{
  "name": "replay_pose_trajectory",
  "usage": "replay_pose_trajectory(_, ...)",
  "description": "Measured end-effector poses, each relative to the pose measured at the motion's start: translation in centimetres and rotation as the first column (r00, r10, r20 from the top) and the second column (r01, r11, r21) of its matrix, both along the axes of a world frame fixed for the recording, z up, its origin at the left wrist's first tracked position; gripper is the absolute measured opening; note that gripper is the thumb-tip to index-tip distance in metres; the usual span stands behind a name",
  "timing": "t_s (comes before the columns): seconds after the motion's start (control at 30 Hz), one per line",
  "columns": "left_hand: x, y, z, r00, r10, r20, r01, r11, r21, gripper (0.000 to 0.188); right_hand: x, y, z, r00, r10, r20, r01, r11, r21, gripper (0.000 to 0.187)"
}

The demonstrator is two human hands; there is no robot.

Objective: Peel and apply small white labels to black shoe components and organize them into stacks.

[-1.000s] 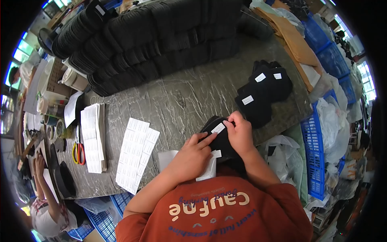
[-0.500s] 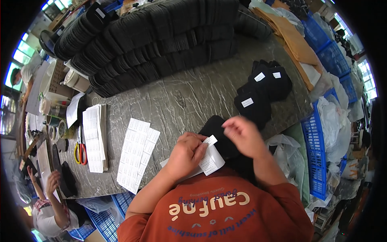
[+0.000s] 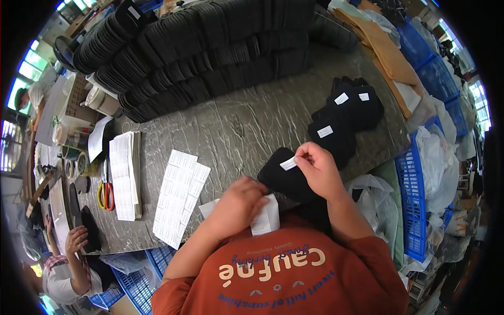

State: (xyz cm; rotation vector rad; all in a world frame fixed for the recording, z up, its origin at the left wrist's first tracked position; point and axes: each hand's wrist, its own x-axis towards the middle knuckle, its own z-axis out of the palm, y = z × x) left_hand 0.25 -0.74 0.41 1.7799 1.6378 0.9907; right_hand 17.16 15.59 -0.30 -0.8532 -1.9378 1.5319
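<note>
1. Just off the tips of the right thumb and forefinger, I see a small white label (image 3: 288, 163), its free end reaching left over the near black pad (image 3: 283, 179).
2. Those right-hand fingers are closed in a pinch on the label's right end; I make out the right hand (image 3: 316, 167) poised above the pad's right side, the other fingers curled. Whether the label touches the pad, I cannot tell.
3. At the pad's left edge, I find the fingertips of the left hand (image 3: 239, 205), bent and blurred; I cannot tell whether they grip anything.
4. Just below the left fingers, I see a white sheet (image 3: 268, 221), partly hidden by the hand.
5. Beyond the right fingers, to the upper right, I have a cluster of labelled black pads (image 3: 362, 113) overlapping on the table (image 3: 226, 123).
6. Well to the left of the left fingers, I see printed label sheets (image 3: 181, 197), then a paper stack (image 3: 123, 178) and scissors (image 3: 105, 193).
</note>
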Motion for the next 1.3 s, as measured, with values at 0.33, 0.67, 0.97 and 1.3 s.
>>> replay_pose_trajectory(0.33,1.3,0.4,-1.4,0.956,-0.108,-0.273,0.114,0.993,0.005,0.017,-1.0,-0.1,-2.1,0.984,0.022,0.178,-0.023,1.000,0.005,0.008)
replay_pose_trajectory(0.67,1.5,0.4,-1.4,0.964,-0.100,-0.247,0.106,0.994,0.013,0.016,-1.1,-0.2,-2.7,0.976,0.001,0.216,-0.018,0.997,0.078,0.009)
replay_pose_trajectory(0.97,2.1,1.3,-1.2,0.918,-0.086,-0.387,0.106,0.994,0.030,0.015,-1.0,-0.3,-3.0,0.980,-0.006,0.197,-0.016,0.994,0.109,0.009)
replay_pose_trajectory(1.3,2.2,1.4,-1.1,0.895,-0.091,-0.437,0.097,0.995,-0.008,0.015,-1.3,-0.4,-2.6,0.930,-0.225,0.290,0.044,0.853,0.520,0.027)
